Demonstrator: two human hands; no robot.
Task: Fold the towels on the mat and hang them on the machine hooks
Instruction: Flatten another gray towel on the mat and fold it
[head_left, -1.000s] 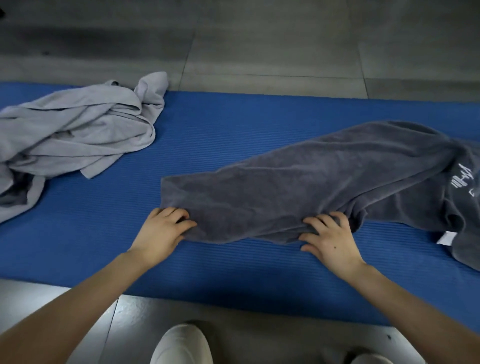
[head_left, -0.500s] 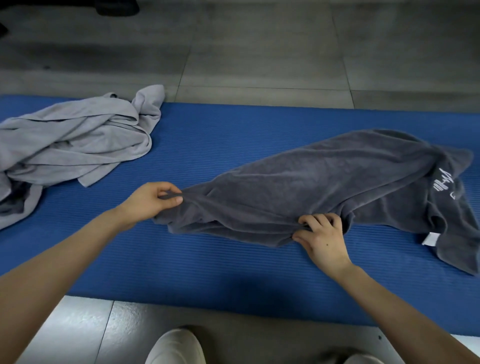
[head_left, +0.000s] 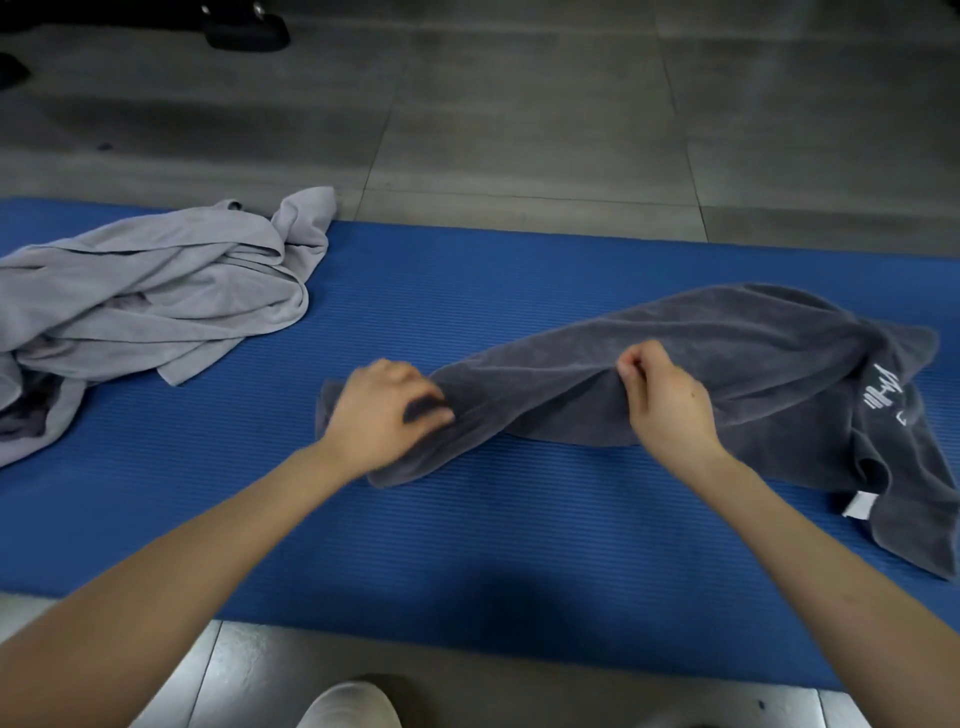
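A dark grey towel (head_left: 727, 358) with a white logo and a white tag lies stretched across the right half of the blue mat (head_left: 467, 291). My left hand (head_left: 382, 415) grips its left end, fingers curled into the cloth. My right hand (head_left: 665, 402) pinches a raised fold near the towel's middle and holds it above the mat. A crumpled light grey towel (head_left: 156, 291) lies in a heap at the mat's left end, apart from both hands.
Grey floor tiles (head_left: 519, 130) run beyond the mat. A black machine foot (head_left: 247, 28) stands at the top left. My white shoe (head_left: 348, 706) shows at the bottom edge, on the tiles in front of the mat.
Both hands lifted the near edge of the dark towel and carried it away from me. The left hand moved right along the towel's end; the right hand rose with a pinched fold.
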